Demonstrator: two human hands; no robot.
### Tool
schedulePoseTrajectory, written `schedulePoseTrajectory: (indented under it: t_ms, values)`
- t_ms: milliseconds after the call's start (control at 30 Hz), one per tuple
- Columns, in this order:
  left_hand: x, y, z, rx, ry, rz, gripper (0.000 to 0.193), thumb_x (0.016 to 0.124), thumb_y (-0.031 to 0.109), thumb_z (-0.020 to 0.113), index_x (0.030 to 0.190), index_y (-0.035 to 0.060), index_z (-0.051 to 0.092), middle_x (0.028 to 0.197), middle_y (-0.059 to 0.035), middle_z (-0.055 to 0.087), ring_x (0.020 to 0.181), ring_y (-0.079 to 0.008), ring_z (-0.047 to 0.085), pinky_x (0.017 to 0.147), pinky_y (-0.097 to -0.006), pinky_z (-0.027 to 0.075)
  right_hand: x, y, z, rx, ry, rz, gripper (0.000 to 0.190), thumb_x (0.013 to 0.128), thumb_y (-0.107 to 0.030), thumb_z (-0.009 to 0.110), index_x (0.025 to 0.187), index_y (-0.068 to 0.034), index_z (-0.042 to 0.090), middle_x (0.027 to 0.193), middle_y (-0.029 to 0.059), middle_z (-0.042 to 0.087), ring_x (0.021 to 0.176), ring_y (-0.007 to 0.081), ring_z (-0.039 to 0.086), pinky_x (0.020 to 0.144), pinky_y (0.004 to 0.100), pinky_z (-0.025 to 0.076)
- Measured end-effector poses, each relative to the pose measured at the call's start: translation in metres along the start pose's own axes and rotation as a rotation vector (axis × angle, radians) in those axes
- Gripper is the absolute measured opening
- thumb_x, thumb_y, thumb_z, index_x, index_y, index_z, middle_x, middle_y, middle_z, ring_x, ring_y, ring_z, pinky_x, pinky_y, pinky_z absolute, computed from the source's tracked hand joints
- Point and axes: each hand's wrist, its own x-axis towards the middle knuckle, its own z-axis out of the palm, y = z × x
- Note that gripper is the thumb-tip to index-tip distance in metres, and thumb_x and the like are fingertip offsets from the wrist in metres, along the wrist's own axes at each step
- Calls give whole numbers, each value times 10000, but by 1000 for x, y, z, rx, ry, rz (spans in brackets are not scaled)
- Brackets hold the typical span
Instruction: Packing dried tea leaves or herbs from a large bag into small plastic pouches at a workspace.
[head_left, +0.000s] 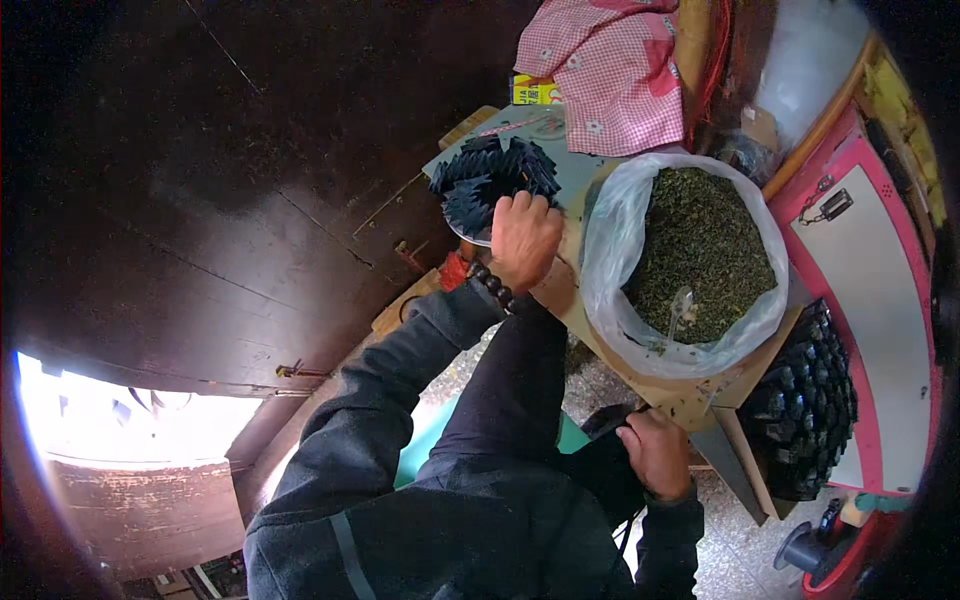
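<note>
My left hand (527, 238), with a dark bead bracelet at its wrist, reaches over the right lower part of a pile of dark blue, jagged-edged pieces (491, 176). The pile lies on a round, pale-rimmed dish. The fingertips are hidden behind the hand's back, so a hold cannot be made out. To its right stands a tub lined with a clear plastic bag (611, 262), full of dried, crumbled green leaves (701, 247). A clear plastic scoop (681, 306) sticks up from the leaves. My right hand (656, 452) rests curled by my right knee, below the board's front edge.
A pink checked cloth (607, 75) hangs behind the pile, beside a yellow printed box (534, 90). Stacked black packets (802, 405) stand right of the board. Further right are a pink-framed white panel (870, 277) and a red basin (862, 555) with a black spool. A dark wooden wall (187, 225) rises at left.
</note>
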Motion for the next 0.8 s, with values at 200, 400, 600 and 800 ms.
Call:
schedulePoseTrajectory:
  t_ms: [200,400,600,800]
  values:
    - [6,-6,-7,-90,91,-60,31,718,160,649,704,138,633,762,-44,568,789,-262,559,685,-415,412,-3,5,5,-22,-17,4,183,840,-161,726,836,-9,624,824,213,611,811,432,611,689,506,465]
    - [17,-15,-27,-258,93,-135,62,715,179,692,708,124,665,723,-83,609,746,-316,605,643,-459,461,-4,7,8,-23,-9,-45,198,868,-197,712,837,-38,597,831,200,580,796,427,607,664,519,467]
    - [29,-34,-46,-430,124,-157,78,716,172,684,717,94,680,750,-122,643,770,-340,621,672,-468,480,-5,8,10,1,-34,-22,211,873,-210,709,829,-39,595,827,196,582,785,428,603,657,521,464]
    - [41,-44,-72,-490,116,-213,160,758,195,723,830,52,711,833,-149,669,822,-334,652,718,-440,510,-5,10,16,7,-38,-19,204,870,-209,713,843,-37,607,837,202,586,788,434,606,661,525,468]
